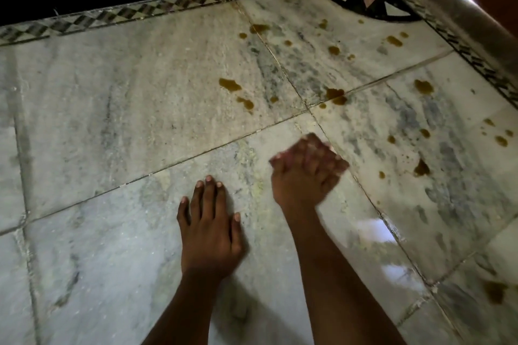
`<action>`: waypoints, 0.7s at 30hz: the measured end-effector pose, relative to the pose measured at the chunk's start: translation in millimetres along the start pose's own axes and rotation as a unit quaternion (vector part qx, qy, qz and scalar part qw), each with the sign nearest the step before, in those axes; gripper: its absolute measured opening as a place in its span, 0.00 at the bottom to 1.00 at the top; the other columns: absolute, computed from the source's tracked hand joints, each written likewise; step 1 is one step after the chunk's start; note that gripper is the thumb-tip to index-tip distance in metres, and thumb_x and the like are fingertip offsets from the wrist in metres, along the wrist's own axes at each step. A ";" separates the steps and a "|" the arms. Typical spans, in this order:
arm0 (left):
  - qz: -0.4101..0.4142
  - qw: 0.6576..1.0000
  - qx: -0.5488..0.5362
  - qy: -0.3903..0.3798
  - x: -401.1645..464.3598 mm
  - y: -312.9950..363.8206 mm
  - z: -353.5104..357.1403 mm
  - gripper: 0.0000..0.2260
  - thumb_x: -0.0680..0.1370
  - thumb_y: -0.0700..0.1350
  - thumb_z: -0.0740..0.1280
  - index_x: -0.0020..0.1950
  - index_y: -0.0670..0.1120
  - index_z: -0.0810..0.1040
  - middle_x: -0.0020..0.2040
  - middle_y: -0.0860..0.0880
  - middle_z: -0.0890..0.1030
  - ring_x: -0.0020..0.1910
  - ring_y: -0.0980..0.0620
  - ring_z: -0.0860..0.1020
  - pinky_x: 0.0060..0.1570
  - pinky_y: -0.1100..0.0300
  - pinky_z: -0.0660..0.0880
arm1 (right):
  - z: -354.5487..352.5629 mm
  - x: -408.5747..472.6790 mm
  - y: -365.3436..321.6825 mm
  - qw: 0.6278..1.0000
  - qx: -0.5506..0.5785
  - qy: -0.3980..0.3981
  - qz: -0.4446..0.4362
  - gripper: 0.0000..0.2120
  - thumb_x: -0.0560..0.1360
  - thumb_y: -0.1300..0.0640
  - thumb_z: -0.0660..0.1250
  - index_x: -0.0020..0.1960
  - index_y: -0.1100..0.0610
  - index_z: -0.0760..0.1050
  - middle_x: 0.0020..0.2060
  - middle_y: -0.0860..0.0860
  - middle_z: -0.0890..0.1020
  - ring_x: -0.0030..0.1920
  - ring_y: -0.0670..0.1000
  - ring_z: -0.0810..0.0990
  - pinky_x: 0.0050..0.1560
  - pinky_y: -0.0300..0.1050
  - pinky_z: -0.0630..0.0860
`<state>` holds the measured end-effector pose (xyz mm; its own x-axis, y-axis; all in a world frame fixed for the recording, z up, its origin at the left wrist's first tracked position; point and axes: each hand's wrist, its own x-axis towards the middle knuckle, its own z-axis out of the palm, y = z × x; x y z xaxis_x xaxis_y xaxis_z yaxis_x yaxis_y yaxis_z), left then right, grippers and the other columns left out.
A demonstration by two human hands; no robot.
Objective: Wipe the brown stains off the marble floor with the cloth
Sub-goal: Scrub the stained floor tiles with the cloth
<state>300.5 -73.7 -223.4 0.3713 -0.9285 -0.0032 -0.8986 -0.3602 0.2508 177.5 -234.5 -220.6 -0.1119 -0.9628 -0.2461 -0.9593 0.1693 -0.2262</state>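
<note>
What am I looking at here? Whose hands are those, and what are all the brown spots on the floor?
This single picture comes from a camera worn on a person's head, so you look down as they do. The two bare hands belong to that person. The left hand lies flat on the pale grey-veined marble floor, fingers spread. The right hand is raised a little and blurred because it is moving; I cannot tell if it holds anything, and no cloth shows clearly. The brown spots are wet-looking brown stains scattered over the tiles ahead and to the right, waiting to be wiped. Along the far edge runs a checkered patterned border strip, with a dark fan-shaped inlay in the corner.
</note>
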 end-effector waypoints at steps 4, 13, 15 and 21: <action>-0.002 1.000 0.007 0.001 0.2 2.1 -4.6 0.32 0.83 0.56 0.54 0.84 0.40 0.65 0.86 0.39 0.62 0.86 0.39 0.61 0.82 0.35 0.58 | 9.4 -51.9 25.3 0.965 -0.074 0.034 -0.251 0.36 0.84 0.32 0.49 0.88 0.43 0.44 0.88 0.56 0.44 0.86 0.65 0.40 0.84 0.70 0.47; 0.004 1.000 -0.003 0.005 -0.4 0.3 0.7 0.33 0.84 0.57 0.52 0.85 0.41 0.62 0.87 0.40 0.60 0.87 0.40 0.57 0.83 0.35 0.55 | -2.2 -41.9 37.1 0.993 0.024 0.052 0.108 0.37 0.84 0.32 0.50 0.88 0.44 0.43 0.87 0.60 0.41 0.85 0.69 0.39 0.83 0.71 0.43; 0.000 1.000 -0.004 0.003 -0.2 0.1 1.6 0.33 0.84 0.57 0.52 0.86 0.42 0.60 0.88 0.40 0.58 0.87 0.41 0.55 0.84 0.36 0.52 | 0.7 -20.0 4.0 0.998 0.026 0.018 0.059 0.37 0.84 0.33 0.48 0.88 0.45 0.40 0.86 0.58 0.37 0.85 0.67 0.34 0.82 0.71 0.38; -0.002 1.000 0.006 -0.012 -0.2 2.8 -9.2 0.32 0.84 0.56 0.54 0.85 0.40 0.63 0.87 0.39 0.61 0.86 0.39 0.58 0.83 0.35 0.55 | 13.6 -111.9 79.0 0.978 -0.051 0.057 -0.194 0.35 0.83 0.32 0.52 0.87 0.40 0.48 0.88 0.52 0.49 0.87 0.62 0.46 0.83 0.68 0.54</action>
<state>300.1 -73.8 -213.8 0.3683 -0.9293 -0.0277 -0.9002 -0.3639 0.2392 117.7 -110.6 -223.8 0.2424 -0.9687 -0.0527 -0.9557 -0.2290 -0.1848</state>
